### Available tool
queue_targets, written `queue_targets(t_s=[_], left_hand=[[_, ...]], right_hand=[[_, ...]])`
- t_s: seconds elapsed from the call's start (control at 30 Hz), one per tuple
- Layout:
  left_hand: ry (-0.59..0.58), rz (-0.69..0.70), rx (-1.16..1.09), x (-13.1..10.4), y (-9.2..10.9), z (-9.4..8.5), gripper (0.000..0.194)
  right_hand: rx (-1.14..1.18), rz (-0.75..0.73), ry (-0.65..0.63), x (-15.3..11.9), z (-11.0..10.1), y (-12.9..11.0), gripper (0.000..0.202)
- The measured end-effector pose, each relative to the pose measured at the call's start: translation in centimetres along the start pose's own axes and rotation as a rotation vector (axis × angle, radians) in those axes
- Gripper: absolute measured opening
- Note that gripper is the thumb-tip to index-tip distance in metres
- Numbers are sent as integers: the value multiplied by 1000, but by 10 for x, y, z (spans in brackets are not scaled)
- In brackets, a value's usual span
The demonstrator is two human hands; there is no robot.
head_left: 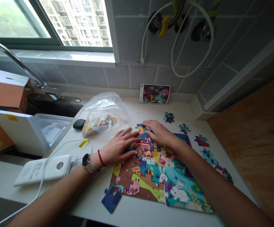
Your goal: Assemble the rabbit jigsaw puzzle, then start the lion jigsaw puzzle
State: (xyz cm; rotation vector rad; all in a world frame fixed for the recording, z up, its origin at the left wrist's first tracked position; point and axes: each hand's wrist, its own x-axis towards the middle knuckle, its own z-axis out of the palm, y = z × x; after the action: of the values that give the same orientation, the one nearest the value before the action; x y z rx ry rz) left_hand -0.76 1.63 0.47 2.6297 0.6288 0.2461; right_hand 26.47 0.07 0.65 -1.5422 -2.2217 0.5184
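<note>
A partly assembled jigsaw puzzle [148,186] with farm animals and rabbits lies on the white counter. My left hand [120,146] rests flat on its upper left part, fingers stretched and spread. At the top edge, my right hand [159,132] lies over the puzzle with its fingers extended and thumb apart. Between the two hands shows a dark blue puzzle piece [141,131] with a round yellow shape; both sets of fingertips are close to it. A loose dark blue puzzle piece [112,198] sits by the lower left corner, seemingly overlapping it.
Loose puzzle pieces [201,141] line the right side. A picture card [154,94] leans against the back wall. To the left are a clear bag [106,118] of pieces, a black mouse-like object [79,124], a white power bank [44,170] with cable, and boxes [3,91] at the sink.
</note>
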Motion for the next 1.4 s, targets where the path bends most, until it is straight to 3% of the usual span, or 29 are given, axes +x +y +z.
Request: queue_targets(t_s=[0.27, 0.67, 1.4], left_hand=[[42, 40, -10, -1, 0, -3, 44], [101, 117, -60, -1, 2, -5, 28], [97, 111, -35, -1, 2, -6, 31]], right_hand=[[77, -8, 28, 2, 1, 0, 48], [140, 18, 40, 2, -2, -5, 40], [180, 20, 71, 2, 0, -6, 25]])
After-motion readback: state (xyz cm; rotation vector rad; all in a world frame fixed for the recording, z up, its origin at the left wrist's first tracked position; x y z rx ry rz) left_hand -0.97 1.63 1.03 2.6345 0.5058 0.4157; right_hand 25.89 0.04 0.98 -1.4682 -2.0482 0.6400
